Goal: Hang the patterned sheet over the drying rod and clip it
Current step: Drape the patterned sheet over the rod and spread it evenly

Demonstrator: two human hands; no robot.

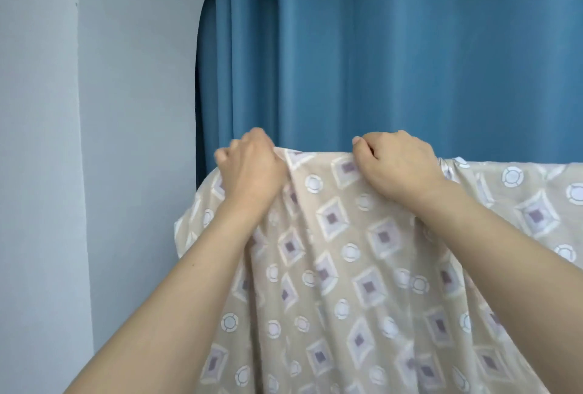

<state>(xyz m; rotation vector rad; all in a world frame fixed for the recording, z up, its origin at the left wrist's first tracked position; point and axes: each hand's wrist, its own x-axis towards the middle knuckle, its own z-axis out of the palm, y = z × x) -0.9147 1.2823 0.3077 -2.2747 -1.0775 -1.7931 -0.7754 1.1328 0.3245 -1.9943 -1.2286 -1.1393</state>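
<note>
Draping step, by the look of it: the patterned sheet (362, 261) already lies over a straight top line at about your hand height, and its near side falls toward you and off the bottom of the view. The drying rod itself is hidden under the fabric, so you cannot confirm where it runs except by that ridge. Your left hand (249, 166) sits at the left end of the ridge, fingers curled over the top edge and bunching cloth beneath the knuckles; it is slightly blurred, so the exact pinch is hard to read. Your right hand (397, 163) is further along the ridge, apart from the left, fingers curled down and gripping a fold at the top, thumb tucked near the edge. Between the two hands the fabric shows a slack diagonal crease; to the right of your right hand there is a small gather at the ridge. No clip is visible anywhere. Behind everything hangs a blue curtain (410, 46), with a pale wall (94, 109) at left. Judgement: hanging is mostly done, clipping not started. Next move likely calls for pulling the top edge outward to flatten the crease and even the drop, then freeing one hand to fetch a clip while the other pins the sheet against the ridge.
</note>
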